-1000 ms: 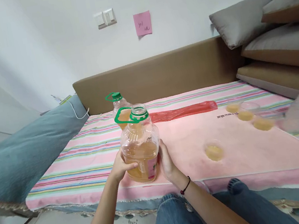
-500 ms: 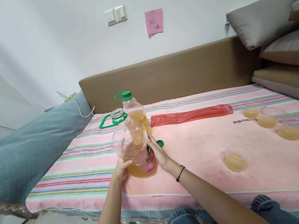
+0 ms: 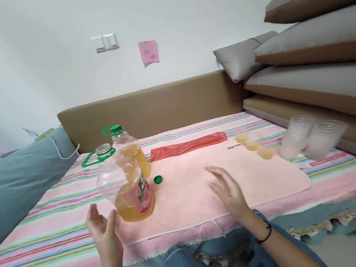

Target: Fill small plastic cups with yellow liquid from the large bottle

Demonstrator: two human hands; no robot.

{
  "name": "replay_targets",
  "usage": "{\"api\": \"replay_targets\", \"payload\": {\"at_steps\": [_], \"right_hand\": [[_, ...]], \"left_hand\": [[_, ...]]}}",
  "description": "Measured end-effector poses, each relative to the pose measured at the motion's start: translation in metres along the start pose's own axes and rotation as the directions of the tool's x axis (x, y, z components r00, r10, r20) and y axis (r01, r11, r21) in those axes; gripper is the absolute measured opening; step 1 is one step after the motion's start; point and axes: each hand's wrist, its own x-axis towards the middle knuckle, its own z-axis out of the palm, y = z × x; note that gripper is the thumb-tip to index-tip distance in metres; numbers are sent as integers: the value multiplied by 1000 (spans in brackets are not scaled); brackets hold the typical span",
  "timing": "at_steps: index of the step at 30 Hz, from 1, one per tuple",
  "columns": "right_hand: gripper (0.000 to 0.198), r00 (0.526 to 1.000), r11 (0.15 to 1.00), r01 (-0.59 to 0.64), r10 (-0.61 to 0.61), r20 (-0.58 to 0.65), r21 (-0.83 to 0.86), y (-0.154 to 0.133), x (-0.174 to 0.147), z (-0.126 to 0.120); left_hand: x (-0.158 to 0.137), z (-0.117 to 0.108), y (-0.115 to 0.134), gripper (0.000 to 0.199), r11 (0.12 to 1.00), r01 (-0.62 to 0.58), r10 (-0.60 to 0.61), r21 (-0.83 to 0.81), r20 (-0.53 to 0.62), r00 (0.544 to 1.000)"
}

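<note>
A large clear bottle (image 3: 132,200) of yellow liquid stands upright, uncapped, with a green handle ring at its neck. Behind it is a second bottle (image 3: 135,154) with its green cap on. My left hand (image 3: 103,228) is open beside the front bottle, fingers apart and apparently not touching it. My right hand (image 3: 228,191) hovers open over the pink mat (image 3: 188,195), with nothing visible in it. Between the front bottle and that hand lies a loose green cap (image 3: 158,179). Several clear cups with yellow liquid (image 3: 266,152) stand at the mat's right.
Two stacks of clear cups (image 3: 324,138) lean at the right, below piled cushions (image 3: 315,37). A red plastic bag (image 3: 188,146) lies flat along the mat's back edge. The brown backrest (image 3: 153,110) runs behind, and a blue-covered armrest (image 3: 26,163) bounds the left.
Both hands have let go of the front bottle; my right hand moved right, away from it. My view swung right. The separate front cup no longer shows, perhaps hidden by my right hand.
</note>
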Motion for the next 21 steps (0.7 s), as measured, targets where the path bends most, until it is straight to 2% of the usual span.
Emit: {"api": "replay_targets", "payload": {"at_steps": [2,3,4,5,6,7,8,9,10,11,13,14,18,21], "right_hand": [[34,987,998,-29,19,-162,-63,3,7,-33],[35,975,995,-52,33,-218,-81,5,14,-48],[36,966,992,-75,48,-254,-98,8,22,-61],[37,959,988,-100,65,-276,-114,11,31,-72],[39,955,984,-125,84,-284,-130,16,39,-83],[41,954,978,-149,104,-279,-144,20,46,-91],[43,955,972,-172,126,-269,-158,26,51,-99],[44,956,965,-194,147,-254,-174,32,54,-105],[45,957,958,-215,168,-235,-191,38,54,-111],[45,959,949,-234,190,-210,-212,43,52,-117],[42,963,929,-262,234,-136,-260,53,43,-128],[40,963,919,-269,255,-86,-287,56,37,-133],[29,945,885,-262,316,81,-385,60,22,-152],[24,923,856,-269,361,136,-442,55,19,-159]], "left_hand": [[-22,18,30,60,994,-110,108,-9,-146,983],[-33,33,47,54,987,-154,146,-38,-154,977],[-42,50,65,48,983,-172,163,-67,-122,979],[-51,70,80,42,981,-171,168,-91,-39,985],[-59,92,94,35,979,-169,182,-116,110,977],[-66,115,104,31,977,-167,201,-135,307,930],[-74,138,110,33,978,-147,203,-151,490,848],[-82,159,112,44,984,-107,175,-143,651,739],[-89,178,110,60,993,-63,119,-103,760,638],[-97,195,105,73,996,-39,87,-80,791,606],[-111,218,88,87,998,-12,53,-57,807,588],[-117,225,79,92,998,18,35,-58,799,601],[-132,236,49,85,994,105,-49,-41,685,727],[-136,238,47,79,993,115,-69,-31,637,768]]}}
